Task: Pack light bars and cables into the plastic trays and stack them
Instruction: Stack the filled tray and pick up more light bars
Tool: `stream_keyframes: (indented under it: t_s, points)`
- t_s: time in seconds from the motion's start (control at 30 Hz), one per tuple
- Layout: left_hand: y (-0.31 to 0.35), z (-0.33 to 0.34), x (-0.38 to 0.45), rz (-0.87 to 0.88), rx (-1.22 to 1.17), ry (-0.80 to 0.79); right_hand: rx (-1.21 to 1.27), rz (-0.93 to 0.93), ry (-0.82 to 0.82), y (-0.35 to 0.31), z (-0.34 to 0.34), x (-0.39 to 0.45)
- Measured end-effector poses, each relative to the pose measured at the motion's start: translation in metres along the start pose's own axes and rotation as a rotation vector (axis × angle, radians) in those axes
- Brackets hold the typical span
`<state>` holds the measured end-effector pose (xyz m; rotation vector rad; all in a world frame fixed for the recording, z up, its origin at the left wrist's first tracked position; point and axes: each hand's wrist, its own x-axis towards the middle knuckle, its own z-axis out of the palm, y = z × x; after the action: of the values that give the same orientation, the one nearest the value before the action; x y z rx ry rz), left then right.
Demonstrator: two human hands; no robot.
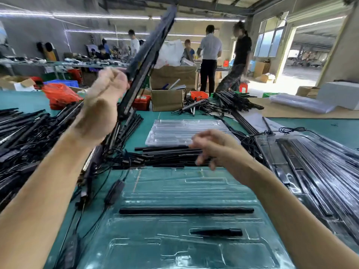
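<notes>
With left hand gripping raised light bar, right hand loose and empty over counter pile, best lowered level into near tray's vacant slot.

Left hand grips raised light bar.

Nearest: clear moulded plastic tray holding long black light bar. Behind it, row of loose black bars, then second clear empty tray. Left: tangled black bars and cables. Right: filled stacked trays.
</notes>
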<state>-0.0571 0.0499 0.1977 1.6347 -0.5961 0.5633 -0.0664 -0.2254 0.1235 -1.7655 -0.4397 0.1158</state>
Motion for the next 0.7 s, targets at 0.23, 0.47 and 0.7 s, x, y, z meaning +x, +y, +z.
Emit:
stream_keyframes:
  t_s: [0.23,0.47,0.7]
  points:
    - [0.019,0.038,-0.026,0.043,0.049,-0.29,0.351,-0.218,0.056,-0.059,0.036,0.02]
    - [0.01,0.05,-0.033,0.01,0.201,-0.382,0.269,-0.372,0.25,-0.069,0.046,0.012]
    - [-0.049,-0.007,-0.054,-0.488,0.478,-0.652,0.469,-0.267,0.552,-0.052,0.021,0.016]
